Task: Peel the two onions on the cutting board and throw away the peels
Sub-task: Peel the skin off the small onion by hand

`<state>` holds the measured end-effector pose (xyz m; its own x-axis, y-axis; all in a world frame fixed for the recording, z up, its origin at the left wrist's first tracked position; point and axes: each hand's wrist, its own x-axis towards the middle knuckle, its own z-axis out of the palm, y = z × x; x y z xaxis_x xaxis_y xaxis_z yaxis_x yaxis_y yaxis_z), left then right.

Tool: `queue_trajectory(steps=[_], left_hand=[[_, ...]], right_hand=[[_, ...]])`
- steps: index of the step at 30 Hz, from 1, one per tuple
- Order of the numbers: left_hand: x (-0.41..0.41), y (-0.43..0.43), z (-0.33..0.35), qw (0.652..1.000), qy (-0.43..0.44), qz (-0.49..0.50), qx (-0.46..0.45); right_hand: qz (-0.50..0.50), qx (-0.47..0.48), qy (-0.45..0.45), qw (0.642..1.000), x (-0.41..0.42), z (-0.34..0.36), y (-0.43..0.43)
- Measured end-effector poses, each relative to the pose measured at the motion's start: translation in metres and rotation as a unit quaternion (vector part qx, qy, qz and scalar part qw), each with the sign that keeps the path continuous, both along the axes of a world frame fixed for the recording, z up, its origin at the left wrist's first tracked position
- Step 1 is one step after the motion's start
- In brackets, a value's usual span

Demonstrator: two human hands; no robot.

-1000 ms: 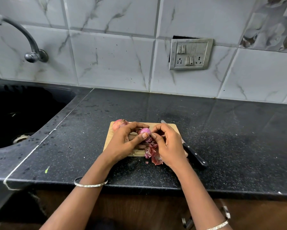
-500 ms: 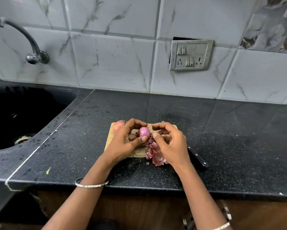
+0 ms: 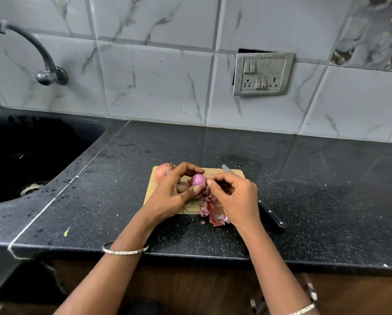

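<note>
Gripping a glossy purple onion (image 3: pixel 198 180) in the left hand (image 3: pixel 167 197), just above the middle of the cutting board (image 3: pixel 151 192), fingers curled over the top and thumb against the near side. Pinching the skin at that onion's right flank with the right hand (image 3: pixel 237 198), fingertips drawn narrow. At the board's far left corner, partly hidden behind the left fingers, a second onion (image 3: pixel 163 171) with its dry skin on. Spilling over the board's near right edge onto the black counter (image 3: pixel 122 201), a heap of peels (image 3: pixel 214 213). Along the board's right edge, partly under the right hand, a knife (image 3: pixel 272 215), handle toward the counter's front lip. Left of the board, a stretch of counter up to the sink (image 3: pixel 43 155) rim; right of and behind the board, broad counter reaching the tiled wall (image 3: pixel 156 87).
</note>
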<state>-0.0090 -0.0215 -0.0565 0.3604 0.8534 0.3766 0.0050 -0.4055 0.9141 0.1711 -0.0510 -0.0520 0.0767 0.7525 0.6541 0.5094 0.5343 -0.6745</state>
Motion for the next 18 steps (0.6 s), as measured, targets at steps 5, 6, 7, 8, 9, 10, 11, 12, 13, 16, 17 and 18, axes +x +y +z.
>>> queue_trajectory(steps=[5,6,7,8,9,10,11,12,13,16,17,18], left_hand=[[0.0009,-0.0004,-0.0013,1.0,-0.008,-0.012,-0.022],[0.0011,-0.0005,-0.0014,1.0,-0.013,-0.015,-0.024],[0.0011,-0.0007,-0.0012,0.999,-0.016,-0.017,-0.027],[0.0013,-0.0008,-0.0008,0.999,-0.019,-0.018,-0.029],[0.0013,-0.0011,-0.0005,0.999,-0.02,-0.019,-0.031],[0.0016,-0.0011,0.0,0.999,-0.022,-0.019,-0.033],[0.0017,-0.0011,0.0001,0.999,-0.024,-0.02,-0.034],[0.0017,-0.0006,-0.0003,0.999,-0.024,-0.02,-0.036],[0.0016,-0.0002,-0.0007,0.999,-0.024,-0.02,-0.038],[0.0011,0.0001,-0.0019,0.999,-0.022,-0.017,-0.034],[0.001,-0.0002,-0.0018,0.999,-0.019,-0.015,-0.033],[0.0013,-0.0004,-0.0015,0.999,-0.016,-0.013,-0.032]], right_hand=[[-0.025,-0.007,-0.023,0.999,-0.0008,-0.0031,0.0024],[-0.033,-0.006,-0.03,0.999,-0.001,-0.004,0.004],[-0.039,-0.004,-0.034,0.999,-0.001,-0.0048,0.0053],[-0.042,-0.003,-0.033,0.999,-0.0007,-0.0052,0.0065],[-0.041,-0.004,-0.025,0.999,-0.0003,-0.0052,0.0069],[-0.036,-0.007,-0.012,0.999,0.0,-0.0046,0.0059],[-0.03,-0.012,-0.001,0.999,0.0,-0.0039,0.0049],[-0.021,-0.016,0.005,1.0,-0.0006,-0.0025,0.0029],[-0.009,-0.018,0.005,1.0,-0.0015,-0.0009,0.001],[0.021,0.0,-0.007,1.0,-0.003,0.0005,0.0],[0.021,0.01,-0.009,1.0,-0.003,0.0001,0.0008],[0.02,0.016,-0.007,1.0,-0.0023,-0.0011,0.0022]])
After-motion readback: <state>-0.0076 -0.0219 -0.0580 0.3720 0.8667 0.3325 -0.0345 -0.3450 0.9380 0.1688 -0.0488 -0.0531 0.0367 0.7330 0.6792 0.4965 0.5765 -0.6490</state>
